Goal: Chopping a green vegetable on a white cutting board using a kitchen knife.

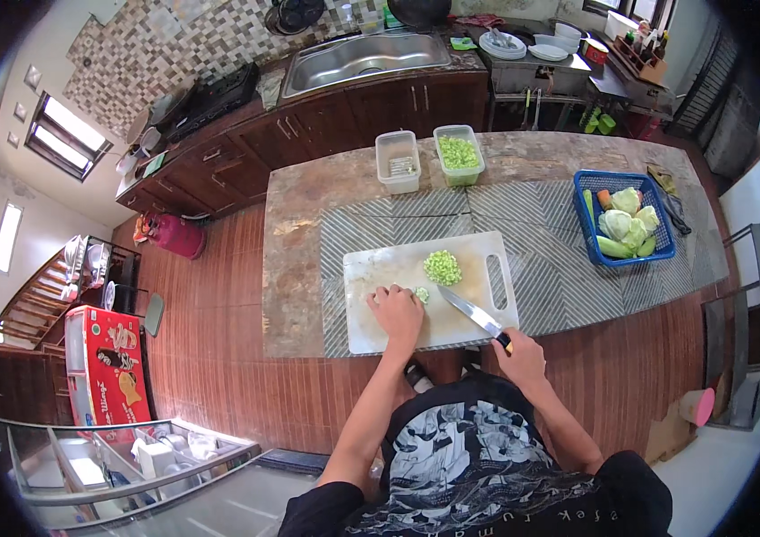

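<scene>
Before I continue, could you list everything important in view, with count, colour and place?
Table: 1, brown and grey, centre
Board: 1, white, table's near edge
Knife: 1, silver and black, over board
Tubs: 2, translucent, table's far side
Chopped greens: 2 main heaps, green, board and right tub
Basket: 1, blue, table's right
Vegetables: several, green and orange, in basket
Sink: 1, silver, top centre
Plates: several, white, top right
Cylinder: 1, pink, left
Cabinet: 1, red, lower left
Hands: 2, bare, left hand at board, right hand holding knife
</scene>
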### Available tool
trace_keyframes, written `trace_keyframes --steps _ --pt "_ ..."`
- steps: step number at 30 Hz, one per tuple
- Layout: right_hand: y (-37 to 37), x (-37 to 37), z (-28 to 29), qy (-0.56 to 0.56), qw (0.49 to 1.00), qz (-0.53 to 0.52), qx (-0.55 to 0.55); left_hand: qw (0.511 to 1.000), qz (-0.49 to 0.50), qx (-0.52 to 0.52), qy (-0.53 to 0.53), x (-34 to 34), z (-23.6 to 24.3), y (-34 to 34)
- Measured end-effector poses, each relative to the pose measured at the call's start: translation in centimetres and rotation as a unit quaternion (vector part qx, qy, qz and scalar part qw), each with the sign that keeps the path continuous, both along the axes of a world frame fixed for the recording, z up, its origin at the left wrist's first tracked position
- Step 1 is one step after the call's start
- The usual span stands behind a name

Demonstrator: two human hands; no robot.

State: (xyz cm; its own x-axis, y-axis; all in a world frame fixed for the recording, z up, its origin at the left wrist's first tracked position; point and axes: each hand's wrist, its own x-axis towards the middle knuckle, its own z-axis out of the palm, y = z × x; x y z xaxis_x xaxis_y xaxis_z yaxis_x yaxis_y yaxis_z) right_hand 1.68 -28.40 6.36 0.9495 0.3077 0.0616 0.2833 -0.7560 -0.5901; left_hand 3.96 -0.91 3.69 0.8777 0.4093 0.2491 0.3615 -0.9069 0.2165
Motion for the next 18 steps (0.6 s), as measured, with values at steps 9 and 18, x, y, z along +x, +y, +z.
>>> trace_keyframes --steps 9,18 --pt "-0.2 -0.4 -0.7 0.006 1.000 -0.013 -0.003 0.999 -0.015 0.009 -0.030 0.1 -0.5 0.7" --pt "-0.8 -0.3 -0.2 0.024 0.999 -0.019 0.008 0.986 -0.062 -0.067 -0.137 -1.9 1.6 -1.5"
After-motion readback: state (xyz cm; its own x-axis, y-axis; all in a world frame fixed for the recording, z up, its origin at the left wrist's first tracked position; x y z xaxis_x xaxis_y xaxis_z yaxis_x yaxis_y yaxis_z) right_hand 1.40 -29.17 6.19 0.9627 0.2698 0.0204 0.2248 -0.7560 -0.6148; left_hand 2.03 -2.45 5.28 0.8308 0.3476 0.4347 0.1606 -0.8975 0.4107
